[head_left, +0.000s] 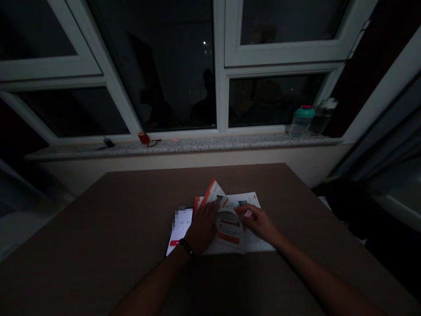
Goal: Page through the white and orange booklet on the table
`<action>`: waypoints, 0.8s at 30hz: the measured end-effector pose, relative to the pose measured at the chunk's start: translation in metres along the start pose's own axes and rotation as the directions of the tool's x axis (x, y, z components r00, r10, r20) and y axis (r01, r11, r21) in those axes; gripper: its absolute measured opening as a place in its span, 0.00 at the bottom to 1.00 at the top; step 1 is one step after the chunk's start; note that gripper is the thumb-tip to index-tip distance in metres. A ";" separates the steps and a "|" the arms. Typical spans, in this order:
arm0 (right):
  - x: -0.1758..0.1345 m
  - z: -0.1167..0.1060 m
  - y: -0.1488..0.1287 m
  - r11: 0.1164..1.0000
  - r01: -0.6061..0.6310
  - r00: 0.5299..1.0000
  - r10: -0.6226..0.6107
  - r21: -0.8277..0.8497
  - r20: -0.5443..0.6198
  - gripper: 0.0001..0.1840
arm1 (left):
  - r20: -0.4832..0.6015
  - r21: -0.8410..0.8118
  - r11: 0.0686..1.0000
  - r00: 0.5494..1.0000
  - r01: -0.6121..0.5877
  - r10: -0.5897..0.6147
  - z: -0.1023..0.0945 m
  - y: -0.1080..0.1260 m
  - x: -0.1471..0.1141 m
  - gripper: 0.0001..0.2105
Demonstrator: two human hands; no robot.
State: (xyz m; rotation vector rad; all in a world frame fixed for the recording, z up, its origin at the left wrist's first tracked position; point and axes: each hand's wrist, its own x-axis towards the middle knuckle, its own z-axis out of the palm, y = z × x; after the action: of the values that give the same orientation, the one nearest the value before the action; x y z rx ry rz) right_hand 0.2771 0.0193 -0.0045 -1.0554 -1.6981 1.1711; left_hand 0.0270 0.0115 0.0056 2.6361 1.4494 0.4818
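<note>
An open booklet (pixel 253 199) with white pages and orange print lies on the table. Across its left part rests my left hand (pixel 204 224), fingers spread flat on the paper, with a dark band at the wrist. One page (pixel 228 237) is lifted and curls up between my two hands. My right hand (pixel 259 224) is closed at the right side of this page, its fingertips against the page edge. A small pink object (pixel 248 213), whose kind I cannot make out, shows between its thumb and fingers. A lit phone (pixel 179 230) lies beside my left hand, partly covered by it.
The brown table (pixel 131 210) reaches toward a speckled windowsill (pixel 204 143). A teal-lidded shaker bottle (pixel 301 120) and a clear bottle (pixel 322 116) stand on the sill at right. A small red jar (pixel 144 138) is at left. The room is dim.
</note>
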 end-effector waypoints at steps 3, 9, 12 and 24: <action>-0.002 0.001 -0.002 1.000 -0.017 0.999 0.017 -0.007 0.037 0.14 | 0.003 -0.023 1.000 1.000 -0.003 0.003 -0.001 0.000 0.000 0.29; -0.004 -0.002 -0.011 0.965 0.086 0.996 -0.090 -0.249 -0.008 0.09 | 0.029 -0.047 0.999 0.999 -0.027 0.028 0.000 -0.004 0.000 0.27; -0.006 -0.003 -0.018 0.949 0.129 0.992 -0.125 -0.288 0.032 0.09 | 0.038 -0.031 0.999 0.999 -0.030 0.031 0.002 -0.008 0.000 0.28; -0.010 0.004 -0.019 0.953 0.203 0.978 -0.187 -0.226 0.091 0.25 | 0.053 -0.018 1.000 0.998 0.021 -0.020 0.008 -0.012 0.001 0.31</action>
State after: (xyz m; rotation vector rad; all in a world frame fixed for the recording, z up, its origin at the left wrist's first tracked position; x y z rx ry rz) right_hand 0.2730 0.0042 0.0109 -0.9676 -1.9829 0.9064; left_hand 0.0201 0.0191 -0.0042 2.5966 1.4483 0.4188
